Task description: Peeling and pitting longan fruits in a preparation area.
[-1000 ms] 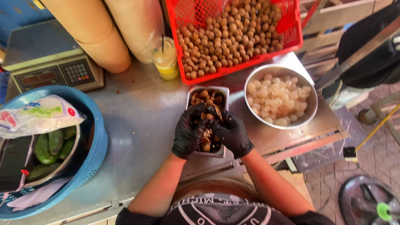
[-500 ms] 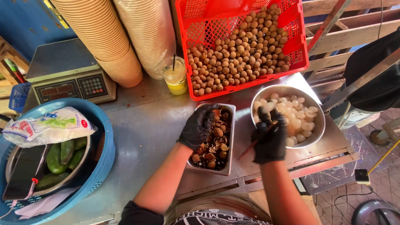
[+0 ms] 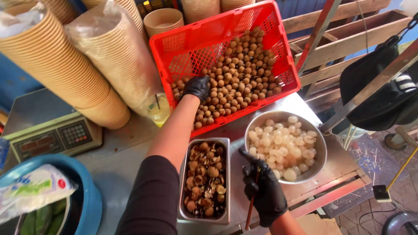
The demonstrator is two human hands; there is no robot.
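Glossy red plastic lattice crate (image 3: 191,48); dull brushed-metal rectangular tray (image 3: 183,182); shiny round steel bowl (image 3: 320,154); matt black rubbery gloves on both hands; rough brown fruit shells (image 3: 204,180).

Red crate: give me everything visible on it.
The red crate looks like moulded plastic, rectangular, with lattice walls and an open top. It sits tilted, far end raised, its near edge low on the metal table just behind the steel pan and bowl. Small round brown fruit fill its lower part; the upper left mesh is bare. The left hand, in a black glove, reaches into the fruit. Stacked paper bowls lean beside its left wall.
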